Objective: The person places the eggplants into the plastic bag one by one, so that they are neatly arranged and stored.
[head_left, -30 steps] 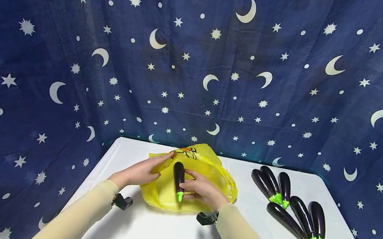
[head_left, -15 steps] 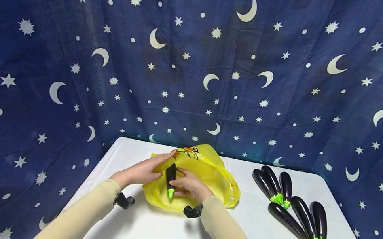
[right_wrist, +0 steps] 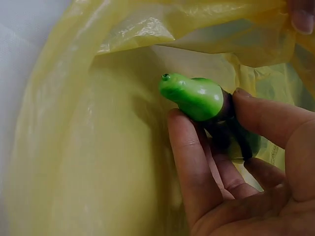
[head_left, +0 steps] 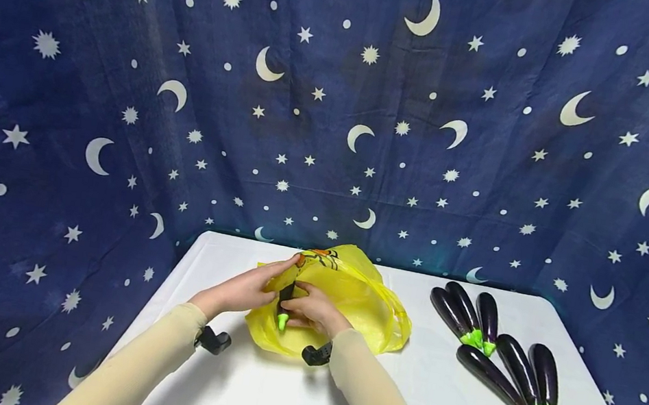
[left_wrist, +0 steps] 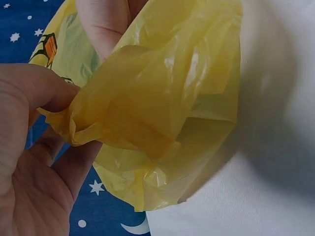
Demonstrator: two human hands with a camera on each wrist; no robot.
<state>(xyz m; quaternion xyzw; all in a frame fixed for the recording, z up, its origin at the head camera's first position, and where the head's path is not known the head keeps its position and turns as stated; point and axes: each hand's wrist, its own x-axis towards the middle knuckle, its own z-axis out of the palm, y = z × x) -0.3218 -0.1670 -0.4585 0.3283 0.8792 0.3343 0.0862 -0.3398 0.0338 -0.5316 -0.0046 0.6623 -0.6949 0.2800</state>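
Note:
A yellow plastic bag (head_left: 366,305) with a dark and orange print lies with its mouth open towards me. My left hand (head_left: 242,288) pinches its left rim between thumb and fingers, as the left wrist view shows on the bag's edge (left_wrist: 147,108). In the bag's mouth, my right hand (head_left: 316,308) holds an eggplant (head_left: 284,307) with thumb and fingertips. Its glossy green stem end (right_wrist: 197,98) faces back out, close to the thumb, while the dark body is mostly hidden behind my fingers.
Several dark eggplants (head_left: 515,371) with green stem ends lie in two loose groups on the right side of the white table (head_left: 247,399). Behind the table hangs a blue cloth (head_left: 327,182) patterned with moons and stars.
My right hand has carried the eggplant leftward and deeper into the bag, close to the left rim. My left hand stays on the bag's edge.

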